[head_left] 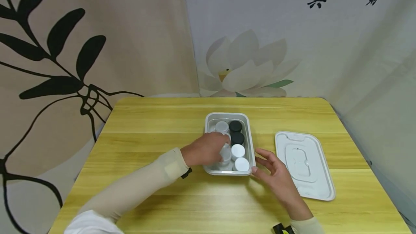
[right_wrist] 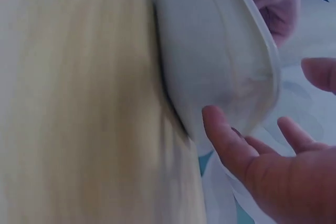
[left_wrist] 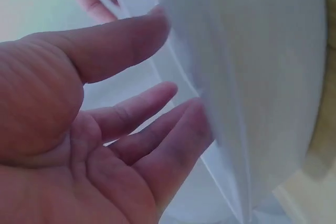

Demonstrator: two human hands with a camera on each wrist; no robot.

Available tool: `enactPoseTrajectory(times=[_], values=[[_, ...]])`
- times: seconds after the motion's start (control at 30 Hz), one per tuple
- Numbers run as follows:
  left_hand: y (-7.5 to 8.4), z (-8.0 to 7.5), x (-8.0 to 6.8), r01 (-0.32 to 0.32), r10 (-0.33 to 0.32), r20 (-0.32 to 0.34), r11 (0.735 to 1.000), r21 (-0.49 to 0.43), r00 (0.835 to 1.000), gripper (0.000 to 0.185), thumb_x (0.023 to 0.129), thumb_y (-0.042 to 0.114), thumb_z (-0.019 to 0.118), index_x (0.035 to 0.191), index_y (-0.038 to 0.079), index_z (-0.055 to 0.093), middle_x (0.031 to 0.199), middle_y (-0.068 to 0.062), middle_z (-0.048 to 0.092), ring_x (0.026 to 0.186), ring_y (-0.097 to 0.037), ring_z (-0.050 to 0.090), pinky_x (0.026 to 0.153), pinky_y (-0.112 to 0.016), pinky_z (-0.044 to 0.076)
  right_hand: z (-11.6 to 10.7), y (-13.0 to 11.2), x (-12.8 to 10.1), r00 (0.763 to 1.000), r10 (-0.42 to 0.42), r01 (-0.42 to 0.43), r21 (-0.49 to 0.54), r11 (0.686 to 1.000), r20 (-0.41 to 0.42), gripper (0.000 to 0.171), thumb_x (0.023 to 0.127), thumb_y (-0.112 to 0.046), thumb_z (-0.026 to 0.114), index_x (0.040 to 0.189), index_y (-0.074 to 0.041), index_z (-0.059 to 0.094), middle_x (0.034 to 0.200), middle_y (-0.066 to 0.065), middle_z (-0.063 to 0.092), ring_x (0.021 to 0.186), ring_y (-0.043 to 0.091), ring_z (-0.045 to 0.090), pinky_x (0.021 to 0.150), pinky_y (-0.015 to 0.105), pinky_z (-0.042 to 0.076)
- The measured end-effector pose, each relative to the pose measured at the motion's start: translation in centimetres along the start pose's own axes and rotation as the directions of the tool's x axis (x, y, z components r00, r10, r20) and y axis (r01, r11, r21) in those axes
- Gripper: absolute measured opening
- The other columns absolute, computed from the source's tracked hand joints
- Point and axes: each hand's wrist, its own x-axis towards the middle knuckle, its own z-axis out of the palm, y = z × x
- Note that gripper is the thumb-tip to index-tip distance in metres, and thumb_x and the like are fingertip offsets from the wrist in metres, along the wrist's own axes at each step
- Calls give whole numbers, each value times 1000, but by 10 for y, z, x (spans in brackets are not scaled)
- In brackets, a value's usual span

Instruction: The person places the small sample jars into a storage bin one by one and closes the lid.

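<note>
A white rectangular tub (head_left: 253,147) stands on the table. In its right column are two black-lidded jars, the nearer black lid (head_left: 237,138), and two white-lidded jars, the nearer white lid (head_left: 241,164). Clear jars (head_left: 222,126) fill the left column. My left hand (head_left: 208,148) reaches over the tub's left wall, fingers bent down among the clear jars; its fingertips are hidden, and I cannot tell whether it grips one. With fingers spread, my right hand (head_left: 276,174) touches the tub's near right corner; its wrist view shows fingertips close against the outer wall.
A white lid (head_left: 302,169) lies flat on the table, right of the tub and beside my right hand. The yellow wood-grain table (head_left: 156,125) ends at a printed curtain (head_left: 152,39) behind it. A black strap piece (head_left: 282,229) shows by the right wrist.
</note>
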Motion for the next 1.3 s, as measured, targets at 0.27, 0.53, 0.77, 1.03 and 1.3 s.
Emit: enactPoseTrajectory(times=[0.27,0.53,0.77,1.03,1.3], values=[[8,-11,-2,12,-19,-57,992,-122,998,53,95,25,81,143,13,63,142,-6,68,130,-22,62,111,-40,52,-28,-8,-8,995,-95,95,10,995,-19,47,104,-6,65,148,2,49,139,4,66,128,13,66,95,31,62],[32,-20,-13,-75,21,-182,952,-298,983,62,95,27,82,149,10,58,145,-6,64,126,-22,64,107,-40,54,-45,-18,-16,996,-88,90,63,994,-34,47,108,-8,61,152,1,45,133,-1,69,124,13,68,96,31,62],[61,-7,-20,-226,73,-281,797,-560,957,61,99,13,76,153,5,51,149,-11,61,127,-25,67,105,-28,56,-61,-23,-23,992,-108,112,50,992,-70,48,108,-8,59,153,1,43,132,-3,69,121,9,69,93,28,62],[91,32,-16,-235,-21,-289,527,-817,957,58,98,5,74,152,4,52,147,-11,61,134,-28,63,109,-25,53,-75,-20,-34,988,-88,99,91,991,-125,43,108,-6,58,149,0,46,129,-1,71,119,8,71,92,30,63],[127,72,-11,-165,-70,-184,216,-962,981,59,94,-1,73,150,-1,52,145,-15,61,138,-34,59,112,-25,50,-102,-11,-53,964,20,17,139,990,-264,39,106,-10,65,142,-2,53,119,-8,76,111,9,75,91,28,62]])
